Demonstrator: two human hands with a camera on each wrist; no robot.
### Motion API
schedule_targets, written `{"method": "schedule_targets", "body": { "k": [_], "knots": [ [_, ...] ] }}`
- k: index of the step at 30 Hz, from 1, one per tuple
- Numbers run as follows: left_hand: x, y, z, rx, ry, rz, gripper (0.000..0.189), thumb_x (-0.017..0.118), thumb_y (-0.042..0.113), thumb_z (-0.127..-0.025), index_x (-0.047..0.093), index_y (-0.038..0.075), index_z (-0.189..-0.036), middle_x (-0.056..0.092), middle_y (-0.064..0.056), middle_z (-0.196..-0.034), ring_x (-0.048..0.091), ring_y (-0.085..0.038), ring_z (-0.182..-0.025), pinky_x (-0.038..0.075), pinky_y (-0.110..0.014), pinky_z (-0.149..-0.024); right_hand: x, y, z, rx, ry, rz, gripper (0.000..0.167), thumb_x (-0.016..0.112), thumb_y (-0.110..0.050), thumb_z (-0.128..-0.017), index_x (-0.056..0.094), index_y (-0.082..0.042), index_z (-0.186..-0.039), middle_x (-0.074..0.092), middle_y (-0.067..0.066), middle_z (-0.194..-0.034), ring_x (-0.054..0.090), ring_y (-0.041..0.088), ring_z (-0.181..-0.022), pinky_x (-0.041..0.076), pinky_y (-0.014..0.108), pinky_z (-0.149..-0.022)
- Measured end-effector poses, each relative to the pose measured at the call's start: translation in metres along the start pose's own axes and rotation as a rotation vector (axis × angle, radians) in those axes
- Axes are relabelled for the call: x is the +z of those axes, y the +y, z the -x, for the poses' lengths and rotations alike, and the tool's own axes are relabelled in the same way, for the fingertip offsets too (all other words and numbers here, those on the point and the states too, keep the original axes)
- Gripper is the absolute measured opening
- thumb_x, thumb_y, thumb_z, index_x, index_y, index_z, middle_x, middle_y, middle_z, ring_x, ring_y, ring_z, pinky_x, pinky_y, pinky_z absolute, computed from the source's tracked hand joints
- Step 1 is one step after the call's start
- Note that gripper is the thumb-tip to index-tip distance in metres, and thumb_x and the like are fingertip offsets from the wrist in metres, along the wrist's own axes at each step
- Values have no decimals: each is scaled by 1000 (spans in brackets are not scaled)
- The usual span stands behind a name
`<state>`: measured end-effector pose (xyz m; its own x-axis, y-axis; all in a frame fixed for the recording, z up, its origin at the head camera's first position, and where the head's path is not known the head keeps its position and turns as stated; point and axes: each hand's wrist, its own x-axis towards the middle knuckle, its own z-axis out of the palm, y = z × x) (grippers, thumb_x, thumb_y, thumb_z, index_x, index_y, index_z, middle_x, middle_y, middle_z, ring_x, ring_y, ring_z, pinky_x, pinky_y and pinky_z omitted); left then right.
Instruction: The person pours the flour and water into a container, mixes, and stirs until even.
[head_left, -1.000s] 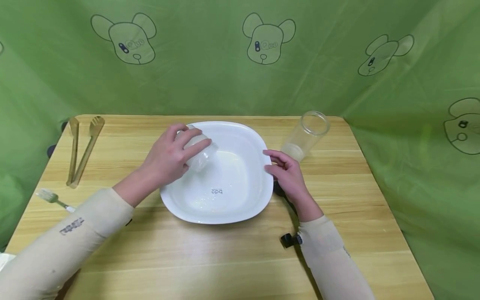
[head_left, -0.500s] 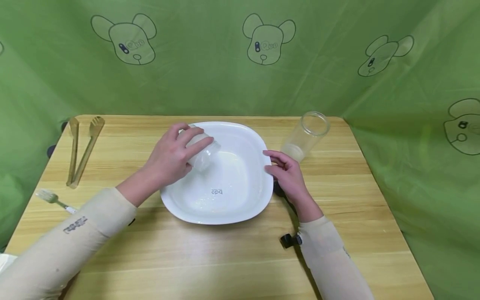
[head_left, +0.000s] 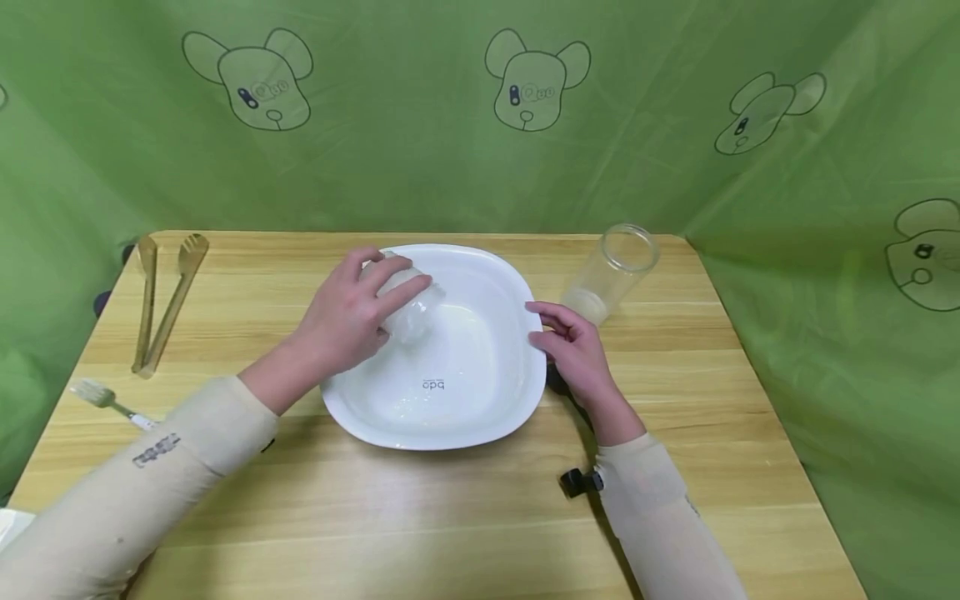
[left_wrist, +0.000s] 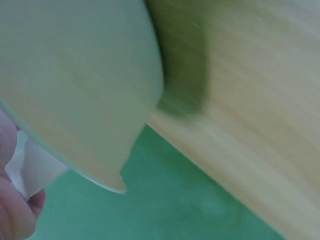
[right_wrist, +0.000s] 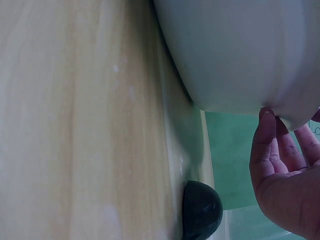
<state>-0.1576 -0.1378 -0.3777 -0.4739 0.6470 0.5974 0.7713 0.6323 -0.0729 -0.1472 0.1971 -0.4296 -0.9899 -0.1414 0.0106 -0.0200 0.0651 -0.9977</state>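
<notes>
In the head view my left hand (head_left: 345, 312) grips a clear cup (head_left: 412, 321), tilted over the left side of a white basin (head_left: 491, 417). The fingers spread across the cup's upper side, and its mouth points down into the basin. Small droplets dot the basin's floor near the printed letters. My right hand (head_left: 577, 354) pinches the basin's right rim between thumb and fingers, and the right wrist view shows those fingertips (right_wrist: 267, 117) at the rim. The left wrist view catches the basin's outer wall (left_wrist: 85, 90) and part of the left hand at the edge.
A tall clear glass jar (head_left: 611, 271) with something whitish at its bottom stands behind my right hand. A black ladle (right_wrist: 201, 210) lies right of the basin, partly under the right arm. At left lie brown fork-ended tongs (head_left: 168, 308) and a brush (head_left: 105, 395).
My left hand shifts slightly to the right with the tilted cup, farther over the basin. The right hand keeps its hold on the rim, and the basin stays in place.
</notes>
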Motion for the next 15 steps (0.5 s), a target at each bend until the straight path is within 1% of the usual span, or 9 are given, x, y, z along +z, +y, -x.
{"method": "schedule_targets", "body": {
  "k": [3, 5, 7, 10, 12, 14, 15],
  "knots": [
    [0, 1, -1, -3, 0, 16, 64, 72, -8, -69, 63, 12, -130, 59, -18, -124, 49, -44, -110, 51, -52, -85, 0, 0, 0, -1, 1, -4, 37, 62, 4, -92, 63, 2, -129, 66, 24, -118, 69, 23, -91, 60, 31, -72],
    [0, 2, -1, 4, -6, 2, 61, 70, -9, -73, 64, 12, -130, 59, -18, -124, 49, -43, -110, 52, -52, -85, 0, 1, 0, -2, 0, -5, 37, 62, 4, -92, 63, 2, -130, 66, 25, -118, 69, 22, -90, 60, 31, -71],
    [0, 3, -1, -10, -3, 23, 63, 73, -7, -70, 63, 11, -129, 58, -18, -124, 48, -44, -110, 52, -52, -83, 0, 1, 1, -2, 1, -3, 37, 62, 3, -92, 63, 1, -130, 66, 25, -118, 69, 22, -90, 60, 30, -70],
    [0, 3, -1, -7, -9, 18, 63, 72, -8, -71, 63, 12, -130, 58, -18, -125, 48, -44, -110, 52, -52, -85, 0, 1, 0, -1, 1, -2, 38, 63, 3, -93, 62, 1, -130, 66, 25, -118, 69, 22, -90, 60, 30, -70],
    [1, 3, -1, -15, -10, 34, 66, 74, -7, -68, 63, 11, -130, 58, -18, -125, 48, -44, -110, 51, -52, -84, -1, 3, 0, 1, 2, -4, 38, 63, 3, -93, 62, 1, -130, 66, 25, -118, 69, 22, -90, 60, 31, -71],
    [2, 3, 0, -4, -17, 15, 64, 71, -9, -70, 63, 12, -130, 58, -17, -125, 48, -44, -111, 52, -52, -85, -1, 3, 0, 1, 2, -7, 38, 63, 3, -93, 62, 1, -130, 66, 24, -118, 69, 22, -91, 61, 31, -72],
    [3, 3, 0, -8, -17, 21, 65, 72, -9, -69, 63, 12, -130, 58, -17, -125, 48, -44, -111, 52, -52, -85, -1, 4, -1, 0, 1, -9, 38, 63, 3, -93, 62, 1, -130, 66, 24, -118, 69, 22, -91, 61, 32, -72]
  ]
}}
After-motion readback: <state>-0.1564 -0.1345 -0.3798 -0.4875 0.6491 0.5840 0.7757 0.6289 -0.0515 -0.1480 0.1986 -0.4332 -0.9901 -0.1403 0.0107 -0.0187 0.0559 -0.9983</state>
